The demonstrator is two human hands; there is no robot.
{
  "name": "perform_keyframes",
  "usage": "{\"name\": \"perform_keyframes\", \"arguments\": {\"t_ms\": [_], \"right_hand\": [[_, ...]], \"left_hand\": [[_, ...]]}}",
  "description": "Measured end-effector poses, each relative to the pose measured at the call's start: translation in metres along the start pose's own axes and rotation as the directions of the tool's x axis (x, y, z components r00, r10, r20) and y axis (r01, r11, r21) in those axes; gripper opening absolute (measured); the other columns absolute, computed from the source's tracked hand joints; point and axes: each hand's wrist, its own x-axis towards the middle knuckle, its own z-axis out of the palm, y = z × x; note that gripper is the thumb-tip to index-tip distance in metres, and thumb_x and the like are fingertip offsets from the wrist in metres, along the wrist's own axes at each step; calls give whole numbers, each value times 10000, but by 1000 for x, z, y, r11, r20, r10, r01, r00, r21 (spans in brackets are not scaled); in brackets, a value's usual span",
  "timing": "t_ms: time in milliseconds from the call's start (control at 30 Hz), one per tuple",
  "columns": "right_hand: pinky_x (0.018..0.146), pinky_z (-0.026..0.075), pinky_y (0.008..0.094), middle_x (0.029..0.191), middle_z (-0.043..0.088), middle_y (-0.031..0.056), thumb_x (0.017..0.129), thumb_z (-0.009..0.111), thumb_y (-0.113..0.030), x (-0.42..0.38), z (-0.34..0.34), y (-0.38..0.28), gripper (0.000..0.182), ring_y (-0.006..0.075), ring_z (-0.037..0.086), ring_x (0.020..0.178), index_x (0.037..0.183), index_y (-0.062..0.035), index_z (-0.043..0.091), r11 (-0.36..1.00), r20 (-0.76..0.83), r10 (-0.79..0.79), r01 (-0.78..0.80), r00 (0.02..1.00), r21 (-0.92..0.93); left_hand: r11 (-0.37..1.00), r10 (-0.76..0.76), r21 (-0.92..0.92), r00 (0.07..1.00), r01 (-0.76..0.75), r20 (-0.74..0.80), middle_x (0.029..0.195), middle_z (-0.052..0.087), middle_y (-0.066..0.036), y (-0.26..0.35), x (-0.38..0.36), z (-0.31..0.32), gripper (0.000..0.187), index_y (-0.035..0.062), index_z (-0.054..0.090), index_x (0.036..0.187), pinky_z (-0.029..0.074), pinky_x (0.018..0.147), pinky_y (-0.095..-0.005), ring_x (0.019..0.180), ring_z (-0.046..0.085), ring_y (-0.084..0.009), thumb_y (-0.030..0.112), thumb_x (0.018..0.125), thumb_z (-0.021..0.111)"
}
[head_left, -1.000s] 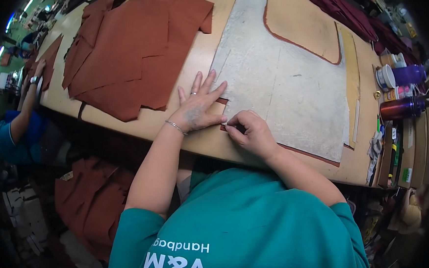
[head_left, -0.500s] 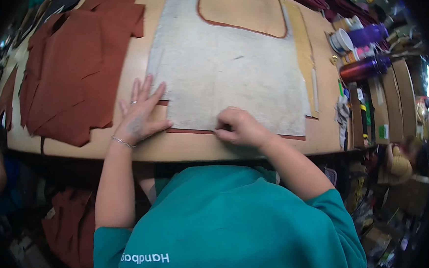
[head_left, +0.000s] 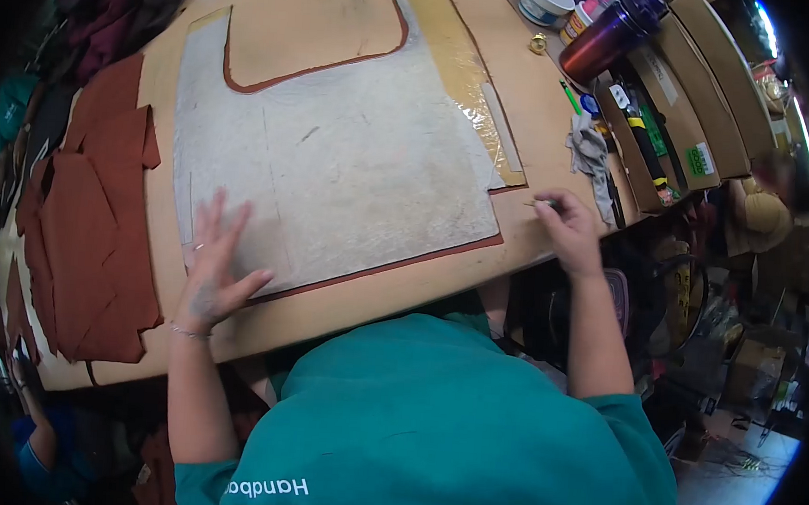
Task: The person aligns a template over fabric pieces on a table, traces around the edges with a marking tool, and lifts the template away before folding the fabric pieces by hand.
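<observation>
A pale grey-white sheet (head_left: 335, 170) with a rounded cutout lies over reddish-brown material (head_left: 394, 269), which shows as a thin strip along its edges. My left hand (head_left: 218, 269), fingers spread, is over the sheet's lower left corner; whether it presses down is not clear. Off the sheet's right edge, my right hand (head_left: 568, 227) pinches a small thin object (head_left: 534, 203), too small to identify. Yellowish film (head_left: 453, 61) runs along the upper right of the sheet.
Reddish-brown pieces (head_left: 86, 233) lie on the left of the table. At the right are a purple bottle (head_left: 604, 44), a white tub (head_left: 545, 2), a grey cloth (head_left: 588, 153), a green pen (head_left: 570, 97) and cardboard boxes (head_left: 702, 76). Another person's arm (head_left: 40, 429) shows at lower left.
The view has turned and shifted. My right hand has moved right, from the sheet's lower edge to beyond its right edge. My left hand stays near the lower left corner.
</observation>
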Motion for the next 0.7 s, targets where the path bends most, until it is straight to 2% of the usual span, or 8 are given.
{"name": "perform_keyframes", "arguments": {"t_ms": [100, 133, 167, 267, 400, 433, 533, 700], "right_hand": [[618, 421, 195, 769, 576, 1, 825, 593, -113, 13, 21, 15, 149, 64, 516, 664, 917, 2, 576, 1000, -4, 22, -22, 1000, -9], [616, 425, 200, 767, 579, 10, 826, 591, -113, 16, 28, 15, 146, 68, 519, 661, 912, 5, 577, 1000, -13, 4, -4, 1000, 9], [614, 429, 205, 765, 583, 19, 827, 589, -112, 18, 35, 13, 144, 73, 522, 658, 906, 8, 578, 1000, -22, -14, 14, 1000, 27], [606, 438, 229, 749, 588, 51, 814, 594, -99, 23, 44, 18, 125, 101, 537, 649, 872, 12, 584, 999, -51, -43, 42, 998, -22], [592, 437, 252, 730, 576, 81, 784, 608, -78, 22, 51, 13, 95, 141, 552, 648, 820, 8, 593, 956, -86, -161, 134, 983, -259], [619, 441, 278, 742, 574, 98, 766, 608, -67, 21, 53, 3, 84, 200, 560, 678, 805, 5, 592, 957, -94, -140, 111, 986, -269], [644, 436, 305, 739, 572, 105, 754, 611, -69, 25, 53, 4, 85, 234, 544, 705, 790, 4, 588, 921, -68, -240, 205, 968, -332], [671, 422, 342, 748, 568, 109, 747, 604, -71, 28, 41, 0, 77, 261, 524, 734, 779, -3, 583, 827, -101, -311, 217, 945, -519]], "left_hand": [[964, 232, 108, 966, -245, 116, 1439, 162, -82, 60, 45, 27, 632, 219, 388, 1296, 165, 959, -631, 1318, 105, -361, 373, 733, 631], [950, 221, 173, 951, -260, 216, 1431, 191, -63, 91, 58, 33, 567, 200, 406, 1287, 140, 997, -594, 1323, 98, -342, 349, 775, 597], [915, 327, 169, 919, -366, 221, 1422, 210, -59, 102, 73, 51, 531, 223, 409, 1280, 160, 953, -653, 1321, 110, -335, 364, 794, 570], [827, 488, 192, 845, -528, 219, 1397, 261, -19, 132, 103, 98, 492, 217, 414, 1266, 186, 948, -649, 1321, 140, -284, 399, 819, 509], [847, 479, 163, 860, -506, 178, 1366, 300, -16, 146, 113, 118, 469, 232, 397, 1275, 200, 954, -633, 1303, 188, -270, 374, 835, 474], [857, 469, 146, 866, -494, 173, 1361, 306, -13, 146, 113, 120, 465, 237, 394, 1276, 203, 956, -629, 1299, 197, -269, 363, 836, 471], [862, 457, 150, 871, -484, 180, 1361, 305, -4, 148, 113, 117, 454, 251, 398, 1271, 214, 958, -620, 1295, 206, -264, 336, 831, 467], [868, 447, 153, 877, -473, 176, 1359, 309, 1, 149, 113, 117, 454, 260, 404, 1264, 217, 956, -620, 1296, 206, -258, 333, 822, 475]]}}
